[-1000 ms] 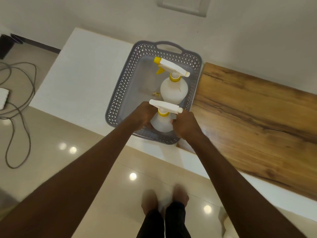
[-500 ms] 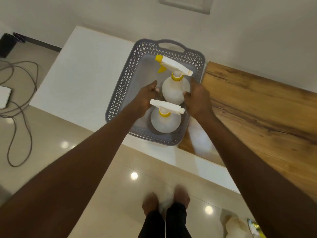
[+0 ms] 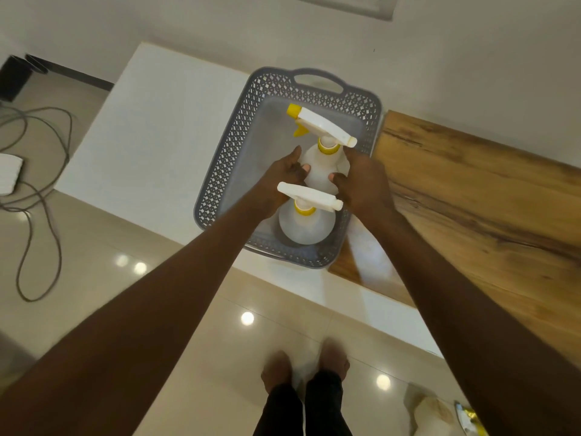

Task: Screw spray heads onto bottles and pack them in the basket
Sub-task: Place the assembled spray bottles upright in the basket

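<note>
A grey perforated basket (image 3: 229, 146) with a handle at its far end sits on the white table. Two white spray bottles with white-and-yellow spray heads stand upright inside it. The near bottle (image 3: 306, 226) stands free by the basket's near wall. The far bottle (image 3: 320, 166) is clasped from both sides: my left hand (image 3: 281, 176) presses its left side and my right hand (image 3: 361, 180) wraps its right side. Its spray head (image 3: 320, 125) points left and away.
The white table (image 3: 151, 130) extends left of the basket; a wooden board (image 3: 478, 196) lies to its right. Grey cables (image 3: 37, 190) trail on the tiled floor at left. My feet show below, and a pale bag lies at bottom right.
Both hands left the near bottle, which now stands in the basket, moved farther in and closed around the far bottle.
</note>
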